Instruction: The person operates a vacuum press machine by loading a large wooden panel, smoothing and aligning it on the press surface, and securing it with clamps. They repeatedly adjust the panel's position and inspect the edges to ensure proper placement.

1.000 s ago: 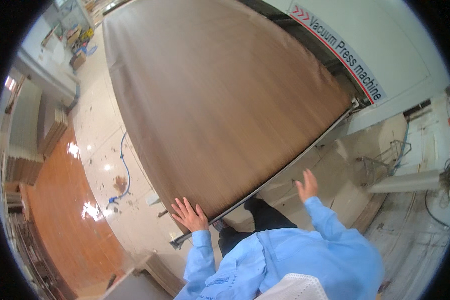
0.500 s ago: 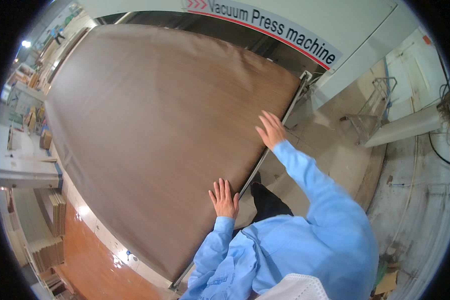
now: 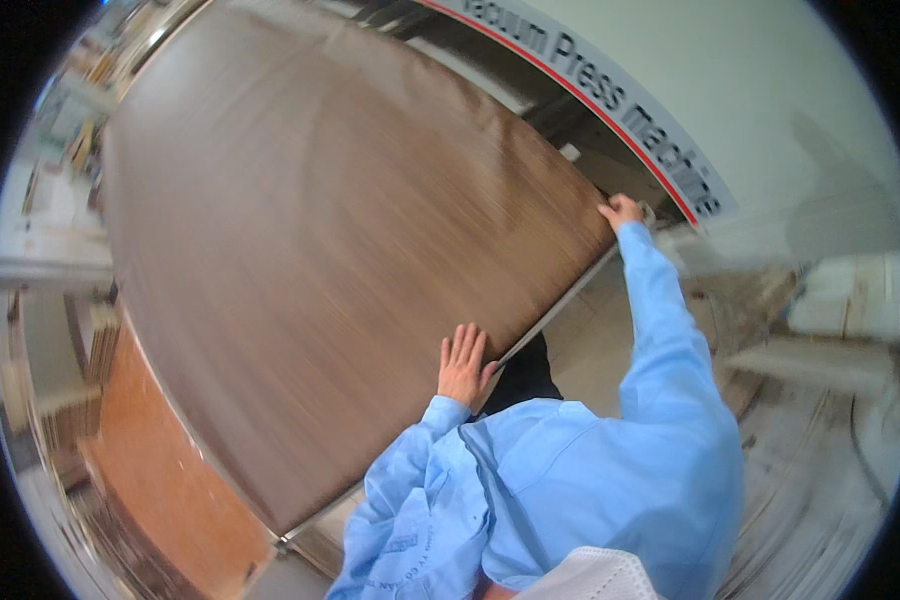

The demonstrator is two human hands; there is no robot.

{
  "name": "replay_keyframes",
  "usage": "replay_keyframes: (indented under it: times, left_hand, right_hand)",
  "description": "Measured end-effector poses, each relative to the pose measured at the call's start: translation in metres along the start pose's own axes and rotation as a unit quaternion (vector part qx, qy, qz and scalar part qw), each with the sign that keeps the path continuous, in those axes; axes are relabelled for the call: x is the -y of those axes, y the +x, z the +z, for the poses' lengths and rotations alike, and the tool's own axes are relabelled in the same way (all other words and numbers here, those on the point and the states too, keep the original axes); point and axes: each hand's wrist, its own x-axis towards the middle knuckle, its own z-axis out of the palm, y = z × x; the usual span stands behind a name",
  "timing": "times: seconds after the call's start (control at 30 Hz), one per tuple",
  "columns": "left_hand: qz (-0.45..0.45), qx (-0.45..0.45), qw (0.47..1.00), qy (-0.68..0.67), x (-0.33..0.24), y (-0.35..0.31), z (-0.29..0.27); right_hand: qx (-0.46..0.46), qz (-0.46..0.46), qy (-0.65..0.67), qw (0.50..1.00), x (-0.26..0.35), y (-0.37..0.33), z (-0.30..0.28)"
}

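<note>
A large brown wood-grain sheet (image 3: 350, 270) covers the bed in front of me, its near edge running along a thin metal rail (image 3: 560, 305). My left hand (image 3: 462, 366) lies flat on the sheet close to that edge, fingers stretched out. At the sheet's far right corner, beside the pale machine, my right hand (image 3: 622, 211) is closed with thumb and fingers pinching the corner of the sheet. Its fingertips are small and partly hidden. Slight wrinkles show in the sheet toward the machine side.
The pale press machine (image 3: 810, 130), with a dark opening below its front, stands along the far right. An orange-brown board (image 3: 155, 450) lies at the lower left, near stacked panels (image 3: 65, 420). Tiled floor shows beyond the rail.
My right hand has moved away from me along the edge to the far right corner and closed there. My left hand stays flat on the sheet. The view has turned.
</note>
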Motion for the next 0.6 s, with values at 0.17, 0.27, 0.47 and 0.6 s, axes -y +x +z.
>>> replay_keyframes:
  times: [0.17, 0.27, 0.47, 0.6]
  left_hand:
    - [-0.024, 0.035, 0.998, 0.039, -0.072, 0.133, 0.041]
    - [0.002, 0.010, 0.999, 0.041, -0.100, 0.185, 0.057]
    - [-0.049, 0.078, 0.996, 0.013, -0.119, 0.197, 0.059]
    - [-0.036, 0.078, 0.996, -0.011, -0.118, 0.191, 0.060]
  right_hand:
    - [0.112, -0.087, 0.117, 0.983, -0.038, 0.032, -0.008]
    - [0.183, -0.070, 0.128, 0.972, -0.037, 0.033, -0.015]
    - [0.204, -0.042, 0.088, 0.974, -0.028, 0.027, -0.023]
    - [0.216, -0.038, 0.073, 0.973, -0.030, 0.029, -0.022]
